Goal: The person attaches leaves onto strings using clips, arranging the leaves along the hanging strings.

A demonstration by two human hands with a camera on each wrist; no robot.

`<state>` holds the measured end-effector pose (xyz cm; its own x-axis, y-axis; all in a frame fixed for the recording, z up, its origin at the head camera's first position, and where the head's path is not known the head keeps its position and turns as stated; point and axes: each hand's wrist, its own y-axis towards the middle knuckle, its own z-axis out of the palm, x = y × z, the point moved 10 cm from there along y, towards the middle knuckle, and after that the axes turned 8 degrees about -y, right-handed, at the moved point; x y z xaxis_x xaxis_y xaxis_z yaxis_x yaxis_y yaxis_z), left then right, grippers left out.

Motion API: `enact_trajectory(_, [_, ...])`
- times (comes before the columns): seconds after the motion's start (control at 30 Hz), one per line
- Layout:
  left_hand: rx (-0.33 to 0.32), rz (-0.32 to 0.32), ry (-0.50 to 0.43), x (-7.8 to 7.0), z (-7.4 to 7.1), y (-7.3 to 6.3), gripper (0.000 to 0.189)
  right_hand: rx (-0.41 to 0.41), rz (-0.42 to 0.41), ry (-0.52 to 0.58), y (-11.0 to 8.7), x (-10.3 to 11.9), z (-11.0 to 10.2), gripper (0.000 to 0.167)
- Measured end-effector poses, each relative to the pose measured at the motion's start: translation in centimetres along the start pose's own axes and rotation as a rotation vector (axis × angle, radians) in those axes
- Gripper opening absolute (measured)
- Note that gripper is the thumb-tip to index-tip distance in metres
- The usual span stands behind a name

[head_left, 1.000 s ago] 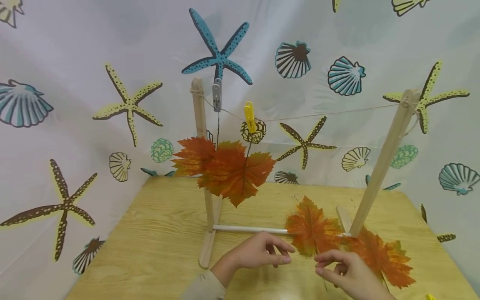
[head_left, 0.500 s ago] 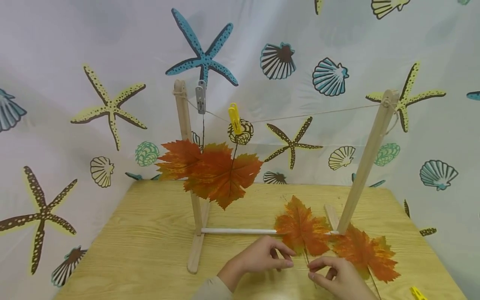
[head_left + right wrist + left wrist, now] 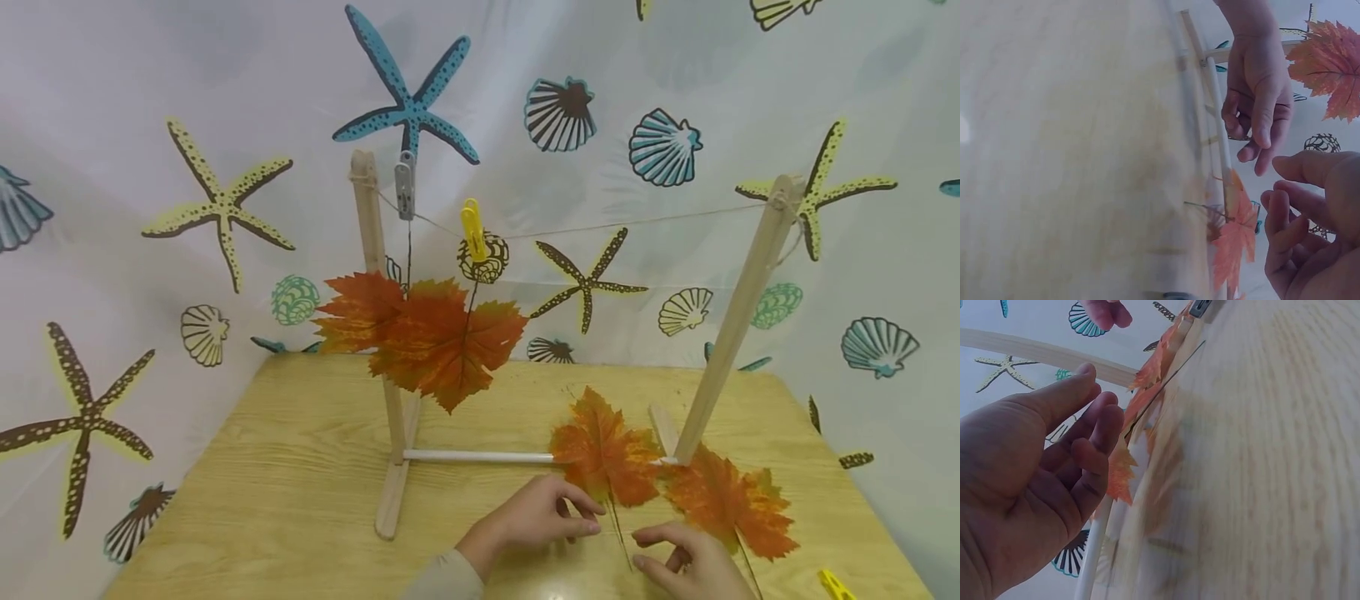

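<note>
An orange artificial maple leaf (image 3: 603, 458) lies on the table, its thin stem pointing toward me. My left hand (image 3: 547, 512) hovers just left of that stem, fingers loosely bent and holding nothing. To the stem's right is my right hand (image 3: 690, 560), thumb and forefinger apart with nothing between them, as the right wrist view also shows. A second maple leaf (image 3: 731, 504) lies beyond the right hand. Two more leaves hang from a string, one by a grey clothespin (image 3: 405, 187), the other, a front leaf (image 3: 461, 346), by a yellow clothespin (image 3: 473, 231).
The string runs between a left wooden post (image 3: 369, 217) and a right wooden post (image 3: 738, 325). A white rod (image 3: 480, 457) joins their feet. Another yellow clothespin (image 3: 835, 585) lies at the table's front right. A patterned cloth (image 3: 600, 50) surrounds the wooden table (image 3: 285, 467).
The head view has swung to the right. My left hand has moved closer to the near leaf's stem, while the right has drawn slightly back toward me. The leaves have stayed put.
</note>
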<state>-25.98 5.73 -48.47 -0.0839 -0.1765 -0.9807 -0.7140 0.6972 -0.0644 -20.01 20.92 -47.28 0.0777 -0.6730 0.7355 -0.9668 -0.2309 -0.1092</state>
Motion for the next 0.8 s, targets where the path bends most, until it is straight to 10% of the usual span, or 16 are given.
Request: enact_trajectory(0.8, [-0.039,-0.023,0.108,1.4,3.1,2.7,0.023,-0.057,0.124,-0.027,-2.3,-5.3,-0.7,0.048])
